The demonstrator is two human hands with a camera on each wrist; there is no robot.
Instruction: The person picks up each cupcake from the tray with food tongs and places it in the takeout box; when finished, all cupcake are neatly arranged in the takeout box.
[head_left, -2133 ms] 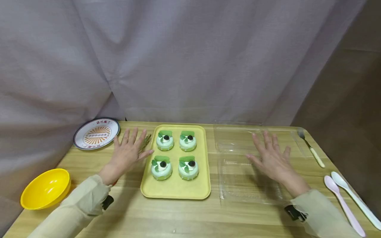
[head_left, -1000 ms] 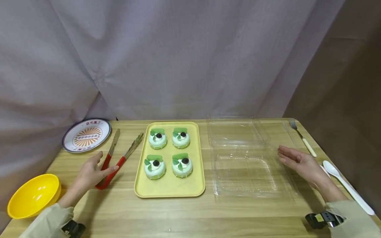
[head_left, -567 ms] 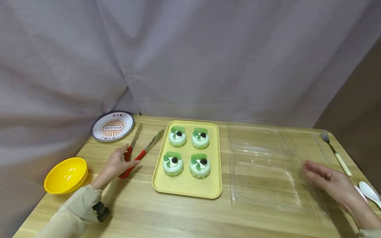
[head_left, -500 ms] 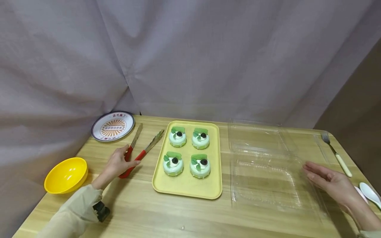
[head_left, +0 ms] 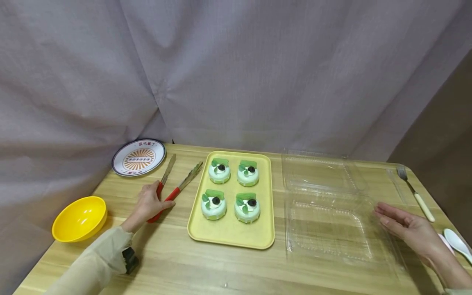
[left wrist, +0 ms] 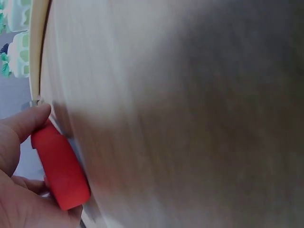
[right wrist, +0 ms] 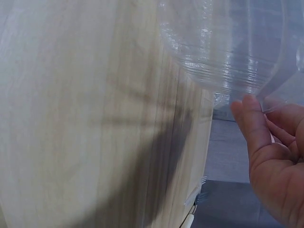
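In the head view my left hand [head_left: 147, 202] grips the red handles of spread metal tongs [head_left: 172, 194], left of the yellow tray. The left wrist view shows the thumb against one red handle [left wrist: 61, 166] and fingers around it. My right hand [head_left: 416, 231] pinches the right edge of a clear plastic box [head_left: 321, 191], which lies with its lid folded back. In the right wrist view, thumb and fingers meet at the box's thin rim [right wrist: 264, 110]. Between the hands, several mint-green cakes [head_left: 214, 207] topped with dark berries and leaves sit on the yellow tray [head_left: 232, 237].
A patterned plate [head_left: 138, 158] lies at the back left, with a yellow bowl [head_left: 79, 219] nearer the front. On the right are a fork [head_left: 416, 194] and a white spoon [head_left: 459, 246] partly covering a pink spoon. A grey curtain [head_left: 258, 82] hangs behind the table.
Both hands, at first spread over the table, have come down, the left onto the tongs and the right to the box's edge. The head view has shifted left. Tray and cakes stay put.
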